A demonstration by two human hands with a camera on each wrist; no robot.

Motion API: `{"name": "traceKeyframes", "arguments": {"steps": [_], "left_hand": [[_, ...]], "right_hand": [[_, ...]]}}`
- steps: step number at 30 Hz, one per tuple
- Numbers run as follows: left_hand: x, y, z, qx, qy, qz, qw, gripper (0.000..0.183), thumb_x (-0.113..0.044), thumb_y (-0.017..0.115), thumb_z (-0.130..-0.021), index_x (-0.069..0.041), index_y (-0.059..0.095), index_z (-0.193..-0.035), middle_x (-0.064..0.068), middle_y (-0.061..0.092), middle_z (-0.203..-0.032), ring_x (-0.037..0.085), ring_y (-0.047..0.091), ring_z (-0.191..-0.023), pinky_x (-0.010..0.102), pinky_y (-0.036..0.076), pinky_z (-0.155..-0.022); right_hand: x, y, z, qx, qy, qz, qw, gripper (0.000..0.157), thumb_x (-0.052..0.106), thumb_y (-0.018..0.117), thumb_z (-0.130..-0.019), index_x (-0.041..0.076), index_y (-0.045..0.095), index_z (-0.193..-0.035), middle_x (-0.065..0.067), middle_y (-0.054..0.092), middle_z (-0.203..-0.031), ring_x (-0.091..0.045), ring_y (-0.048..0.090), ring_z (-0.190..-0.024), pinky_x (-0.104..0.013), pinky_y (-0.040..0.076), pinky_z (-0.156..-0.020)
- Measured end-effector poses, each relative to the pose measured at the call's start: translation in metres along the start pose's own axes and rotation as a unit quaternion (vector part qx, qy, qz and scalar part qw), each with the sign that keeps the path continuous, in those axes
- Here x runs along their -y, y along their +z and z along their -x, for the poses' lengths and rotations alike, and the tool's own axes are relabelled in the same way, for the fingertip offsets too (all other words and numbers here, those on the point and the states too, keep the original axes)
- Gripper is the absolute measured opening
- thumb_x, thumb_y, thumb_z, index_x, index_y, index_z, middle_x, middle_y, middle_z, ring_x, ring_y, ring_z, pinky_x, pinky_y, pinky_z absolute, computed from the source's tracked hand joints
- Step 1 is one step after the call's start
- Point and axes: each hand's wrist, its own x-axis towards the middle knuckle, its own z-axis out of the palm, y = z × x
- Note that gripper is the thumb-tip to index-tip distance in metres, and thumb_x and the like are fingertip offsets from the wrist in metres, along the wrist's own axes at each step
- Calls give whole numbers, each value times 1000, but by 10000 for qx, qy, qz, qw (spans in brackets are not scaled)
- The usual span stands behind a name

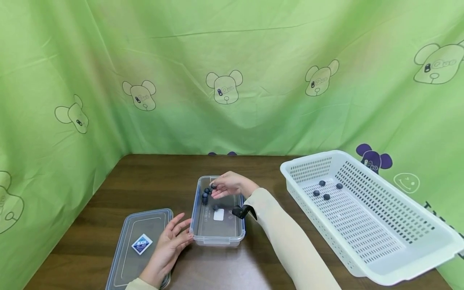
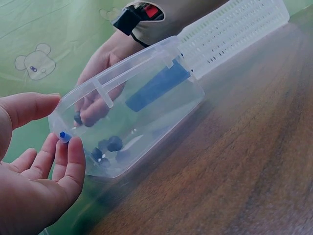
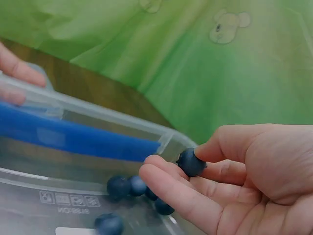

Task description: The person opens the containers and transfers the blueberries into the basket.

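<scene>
My right hand [image 1: 228, 185] pinches a blueberry [image 3: 191, 162] between thumb and fingers, inside the far end of a clear plastic food container [image 1: 219, 241]. Several blueberries [image 1: 205, 198] lie on the container's floor below that hand, most of them clustered at the far left; one [image 3: 108, 224] lies apart near a white label. With thumb and fingertips on either side of the rim, my left hand [image 2: 41, 161] holds the container at its near left corner. Blue strips [image 3: 88, 142] run along the container's sides.
A blue-edged clear lid [image 1: 128, 225] with a diamond-shaped sticker lies on the wooden table [image 1: 163, 173], left of the container and partly under the left hand. On the right stands a large white perforated basket [image 1: 377, 229] with several blueberries [image 1: 326, 197]. A green curtain [image 1: 224, 129] hangs behind.
</scene>
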Motion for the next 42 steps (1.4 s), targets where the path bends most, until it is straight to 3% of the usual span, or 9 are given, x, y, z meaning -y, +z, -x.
{"name": "traceKeyframes", "arguments": {"steps": [5,11,15,22,31,34,37,39,42], "left_hand": [[0,-1,-1,17,-7,11,10000,76,15,58,-82,5,25,-149,11,59,-123,21,60,-104,30,54,-80],[1,-2,-1,4,-14,23,10000,78,16,58,-81,5,24,-149,9,60,-120,20,60,-103,30,54,-80],[1,-1,-1,-16,-53,36,10000,77,17,58,-81,4,24,-149,7,60,-120,20,60,-103,30,54,-80],[-1,1,0,81,32,-2,10000,73,14,56,-84,5,24,-149,8,59,-122,18,60,-102,28,54,-79],[0,2,-1,124,27,-64,9999,73,14,57,-85,5,24,-149,7,59,-121,18,60,-102,29,54,-80],[0,2,0,109,22,-60,9999,73,14,57,-85,5,24,-149,7,60,-121,18,60,-102,29,54,-80],[0,2,0,123,27,-82,9999,73,14,57,-84,6,24,-149,7,60,-120,18,60,-102,29,54,-80],[0,1,-1,131,17,-63,9999,73,14,57,-84,6,24,-149,6,60,-121,18,60,-102,29,54,-80],[0,1,-2,124,8,-61,9999,75,14,57,-83,5,24,-149,6,60,-121,17,60,-101,28,54,-80]], "right_hand": [[7,-8,6,70,-140,-43,9999,43,0,41,-100,-19,41,-139,-44,48,-128,-19,67,-76,-33,57,-83],[22,-21,21,106,-328,-97,9994,45,-2,38,-99,-19,38,-140,-44,46,-128,-20,68,-79,-33,57,-83],[34,-33,32,63,-494,-71,9987,45,-3,38,-99,-19,37,-140,-39,52,-122,-21,68,-82,-33,57,-83],[48,-62,59,-62,-648,-79,9979,46,-1,38,-101,-20,33,-142,-17,64,-95,-23,69,-86,-34,56,-86],[52,-108,95,-328,-899,-41,9954,48,-2,36,-101,-23,26,-142,-13,67,-90,-20,69,-85,-32,56,-85],[50,-124,107,-446,-928,-118,9946,40,-3,37,-101,-19,40,-137,-13,68,-89,-20,69,-85,-31,56,-84],[47,-140,119,-560,-937,-309,9935,28,-2,39,-102,-5,62,-117,-13,69,-89,-21,69,-86,-31,56,-84],[45,-151,127,-641,-945,-462,9924,29,-2,40,-102,4,68,-101,-14,69,-90,-21,70,-87,-31,56,-84],[41,-166,138,-698,-939,-731,9904,35,-1,40,-103,8,72,-94,-15,70,-90,-21,70,-86,-30,56,-84]]}}
